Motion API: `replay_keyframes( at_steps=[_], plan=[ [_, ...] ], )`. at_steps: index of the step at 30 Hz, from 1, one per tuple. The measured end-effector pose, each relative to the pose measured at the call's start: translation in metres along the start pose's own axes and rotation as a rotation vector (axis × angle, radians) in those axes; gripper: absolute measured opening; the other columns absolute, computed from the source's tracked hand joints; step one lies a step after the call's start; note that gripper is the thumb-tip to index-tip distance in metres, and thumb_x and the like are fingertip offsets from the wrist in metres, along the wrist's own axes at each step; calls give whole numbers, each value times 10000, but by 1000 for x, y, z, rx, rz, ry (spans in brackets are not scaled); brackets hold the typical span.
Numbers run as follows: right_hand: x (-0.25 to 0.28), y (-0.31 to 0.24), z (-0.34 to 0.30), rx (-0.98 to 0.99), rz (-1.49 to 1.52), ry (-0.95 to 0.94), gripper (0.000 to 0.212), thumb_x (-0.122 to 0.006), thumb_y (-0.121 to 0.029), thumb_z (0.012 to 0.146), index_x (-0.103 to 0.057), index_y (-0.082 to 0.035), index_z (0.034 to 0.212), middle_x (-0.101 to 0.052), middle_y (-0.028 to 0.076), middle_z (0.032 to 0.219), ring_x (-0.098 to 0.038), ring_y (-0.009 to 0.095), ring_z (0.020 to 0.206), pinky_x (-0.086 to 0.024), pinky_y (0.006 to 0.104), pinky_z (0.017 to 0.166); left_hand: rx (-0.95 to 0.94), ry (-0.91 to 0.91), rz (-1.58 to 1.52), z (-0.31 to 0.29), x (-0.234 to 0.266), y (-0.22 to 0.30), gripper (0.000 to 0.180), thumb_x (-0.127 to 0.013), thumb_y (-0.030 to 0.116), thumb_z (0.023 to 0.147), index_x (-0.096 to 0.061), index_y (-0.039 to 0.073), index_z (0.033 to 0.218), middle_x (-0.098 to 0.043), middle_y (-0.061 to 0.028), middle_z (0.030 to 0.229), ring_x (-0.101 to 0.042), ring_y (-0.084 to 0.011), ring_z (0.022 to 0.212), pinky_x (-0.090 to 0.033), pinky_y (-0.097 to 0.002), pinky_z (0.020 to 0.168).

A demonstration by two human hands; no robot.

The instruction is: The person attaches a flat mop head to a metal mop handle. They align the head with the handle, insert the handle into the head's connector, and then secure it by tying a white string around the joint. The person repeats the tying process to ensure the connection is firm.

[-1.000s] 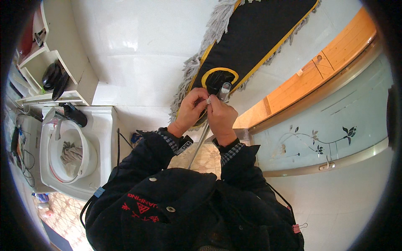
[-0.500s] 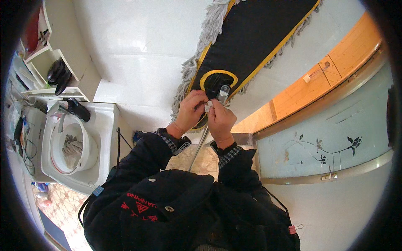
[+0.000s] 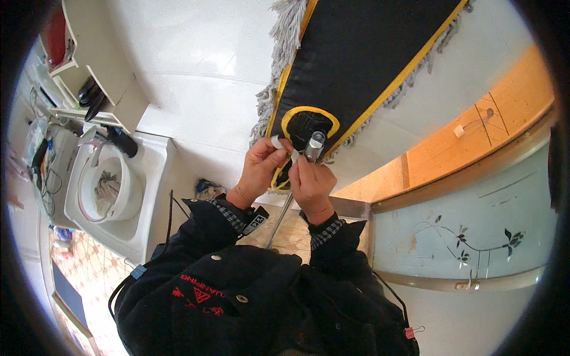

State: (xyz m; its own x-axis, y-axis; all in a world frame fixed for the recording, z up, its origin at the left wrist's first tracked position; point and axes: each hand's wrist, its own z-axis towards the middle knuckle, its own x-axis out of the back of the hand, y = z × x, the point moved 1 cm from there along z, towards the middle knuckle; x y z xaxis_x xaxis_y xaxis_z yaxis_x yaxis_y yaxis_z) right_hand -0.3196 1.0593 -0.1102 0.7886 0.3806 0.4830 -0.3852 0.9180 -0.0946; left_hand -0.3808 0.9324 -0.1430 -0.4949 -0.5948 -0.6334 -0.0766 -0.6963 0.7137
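A flat mop head with a black backing (image 3: 350, 65), yellow edging and grey yarn fringe (image 3: 288, 29) stands up against the white wall. Close to its lower end, my left hand (image 3: 255, 178) pinches a short white strip (image 3: 276, 142) between thumb and fingertips. My right hand (image 3: 312, 185) is closed on another white end (image 3: 295, 155) beside it; whether both belong to one strip I cannot tell. Just beyond my right fingers is the mop's clear-and-metal joint (image 3: 314, 145). From there the thin metal handle (image 3: 281, 219) runs down between my forearms.
On the left, a white sink (image 3: 155, 172) holds a white bucket (image 3: 132, 196) with grey cloth in it. A dark bottle (image 3: 122, 142) stands at its back, under a white shelf unit (image 3: 113, 65). To the right are a frosted glass door (image 3: 463, 219) and an orange wooden panel (image 3: 439, 139).
My hands have drawn slightly apart, and the white strip's ends now show more plainly between them. The view has shifted a little; the mop still leans on the wall.
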Motion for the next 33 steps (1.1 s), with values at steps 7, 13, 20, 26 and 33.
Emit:
replay_keyframes(
  at_steps=[7, 13, 20, 26, 33],
  plan=[
    [1, 8, -5, 2, 58, -10, 184, -700, -69, 778, -666, -11, 950, -573, 49, 658, -569, 214, 553, -428, 347, 495, 4, -4, 185, -3, -1, 3, 122, -544, 68, 987, -592, 50, 1098, -624, -19, 1045, -553, -83, 891, -461, -228, 800],
    [-5, -6, -11, -333, 252, 67, 167, -691, -41, 801, -676, 5, 960, -610, 94, 686, -573, 196, 563, -434, 308, 505, -50, -27, 259, 4, 1, -2, 131, -568, 57, 974, -576, 35, 1104, -614, -17, 1019, -570, -92, 950, -478, -247, 858],
    [2, -21, -15, -766, 596, 90, 137, -680, -27, 843, -674, 3, 976, -629, 55, 770, -568, 108, 651, -450, 245, 590, -38, -47, 376, 11, 6, 2, 121, -612, 56, 948, -605, 12, 1060, -606, -16, 948, -585, -94, 875, -493, -242, 774],
    [13, -26, -11, -915, 809, 54, 145, -625, 18, 865, -663, 14, 1004, -627, 50, 849, -589, 112, 746, -464, 234, 656, -232, -189, 824, 23, 6, 11, 128, -626, -13, 877, -637, -1, 1005, -607, -108, 901, -615, -224, 784, -483, -287, 664],
    [20, -34, -3, -413, 319, -54, 203, -635, 30, 808, -660, 25, 1010, -654, 167, 887, -637, 294, 744, -500, 313, 653, -660, -344, 1087, 26, 3, 11, 238, -680, -9, 764, -659, 8, 1000, -608, -144, 923, -610, -322, 781, -503, -376, 652]
  ],
)
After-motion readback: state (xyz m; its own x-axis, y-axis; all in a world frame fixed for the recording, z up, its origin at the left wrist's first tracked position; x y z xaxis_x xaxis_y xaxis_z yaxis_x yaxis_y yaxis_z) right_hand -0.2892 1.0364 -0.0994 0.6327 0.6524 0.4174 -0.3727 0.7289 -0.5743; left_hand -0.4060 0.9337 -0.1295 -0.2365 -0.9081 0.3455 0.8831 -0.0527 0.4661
